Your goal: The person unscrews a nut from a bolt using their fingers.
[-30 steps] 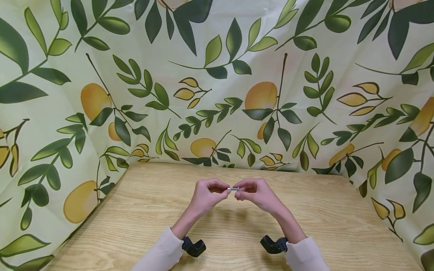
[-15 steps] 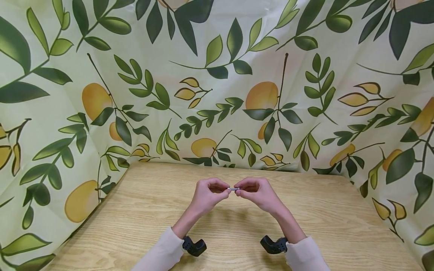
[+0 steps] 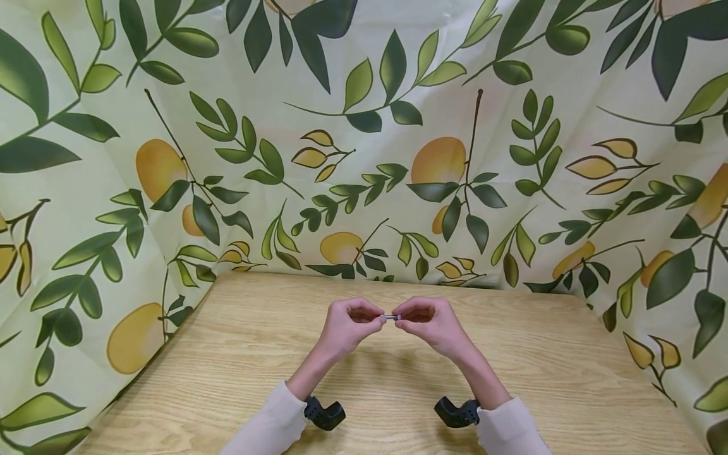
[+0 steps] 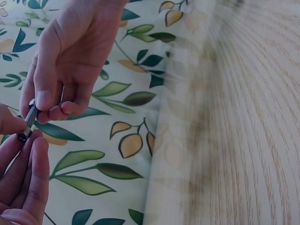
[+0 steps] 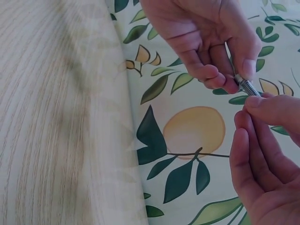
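A small silver bolt (image 3: 392,317) with a ridged thread lies nearly level between both hands, held above the table. My left hand (image 3: 348,325) pinches its left end between thumb and fingertips, where what looks like a nut (image 5: 239,79) sits on the thread. The bolt's wider head is at the right end, pinched by my right hand (image 3: 431,323). In the left wrist view the threaded shank (image 4: 31,115) shows between the two sets of fingertips. Fingers partly cover both ends, so how far the nut is threaded on cannot be told.
Beneath the hands is a light wood-grain table (image 3: 256,354). A cloth backdrop (image 3: 364,151) printed with leaves and fruit rises along its back and sides. Black wrist devices (image 3: 325,414) hang under both forearms.
Both hands keep their places and grips on the bolt. The right fingertips shift slightly around the bolt's head, and the bolt tilts a little.
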Tool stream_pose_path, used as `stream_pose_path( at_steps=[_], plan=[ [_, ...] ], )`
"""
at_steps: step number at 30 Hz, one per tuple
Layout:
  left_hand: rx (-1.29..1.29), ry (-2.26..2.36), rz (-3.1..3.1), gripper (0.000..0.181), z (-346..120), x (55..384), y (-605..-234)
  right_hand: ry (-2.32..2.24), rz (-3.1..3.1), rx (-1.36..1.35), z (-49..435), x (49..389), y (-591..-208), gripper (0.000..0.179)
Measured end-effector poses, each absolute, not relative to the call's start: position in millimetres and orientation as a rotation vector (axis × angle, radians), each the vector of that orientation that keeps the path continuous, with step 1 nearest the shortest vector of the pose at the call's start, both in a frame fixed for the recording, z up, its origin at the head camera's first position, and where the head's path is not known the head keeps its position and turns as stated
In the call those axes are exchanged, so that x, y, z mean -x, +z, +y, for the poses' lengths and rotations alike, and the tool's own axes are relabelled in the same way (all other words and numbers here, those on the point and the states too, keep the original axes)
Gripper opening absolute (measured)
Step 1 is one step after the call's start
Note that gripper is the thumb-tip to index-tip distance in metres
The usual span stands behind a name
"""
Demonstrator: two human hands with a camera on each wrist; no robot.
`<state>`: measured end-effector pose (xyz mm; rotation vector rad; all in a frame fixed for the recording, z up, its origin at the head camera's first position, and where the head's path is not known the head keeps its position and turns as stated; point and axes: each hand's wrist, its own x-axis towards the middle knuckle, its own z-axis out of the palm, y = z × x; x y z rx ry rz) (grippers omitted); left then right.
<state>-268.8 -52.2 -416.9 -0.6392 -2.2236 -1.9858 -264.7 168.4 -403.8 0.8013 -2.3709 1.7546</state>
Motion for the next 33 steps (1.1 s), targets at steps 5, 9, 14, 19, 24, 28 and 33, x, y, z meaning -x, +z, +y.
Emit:
stream_pose_path(
  at_steps=[5, 9, 14, 19, 24, 28, 33],
  plan=[
    [0.642, -1.991, -2.210, 0.013, -52.2, 268.3, -416.7, 1.771, -2.407, -0.772, 169.3, 264.0, -402.6, 0.017],
    [0.660, -1.983, -2.199, 0.013, -52.4, 267.8, -416.7, 1.778, -2.453, -0.751, 171.0, 264.0, -401.1, 0.020],
    [0.678, -1.971, -2.184, 0.014, -53.0, 267.5, -417.2, 1.759, -2.506, -0.755, 172.7, 265.7, -400.5, 0.028],
    [0.681, -1.949, -2.183, 0.014, -53.1, 267.2, -417.3, 1.785, -2.540, -0.795, 173.5, 267.6, -400.4, 0.026],
    [0.676, -1.929, -2.198, 0.013, -53.0, 267.0, -417.0, 1.774, -2.563, -0.733, 174.2, 265.5, -399.6, 0.025],
    [0.665, -1.914, -2.204, 0.012, -53.4, 267.0, -417.3, 1.769, -2.553, -0.704, 174.4, 264.1, -398.8, 0.025],
    [0.667, -1.914, -2.199, 0.012, -54.4, 268.2, -417.7, 1.766, -2.536, -0.714, 175.8, 264.8, -398.3, 0.026]
  ],
)
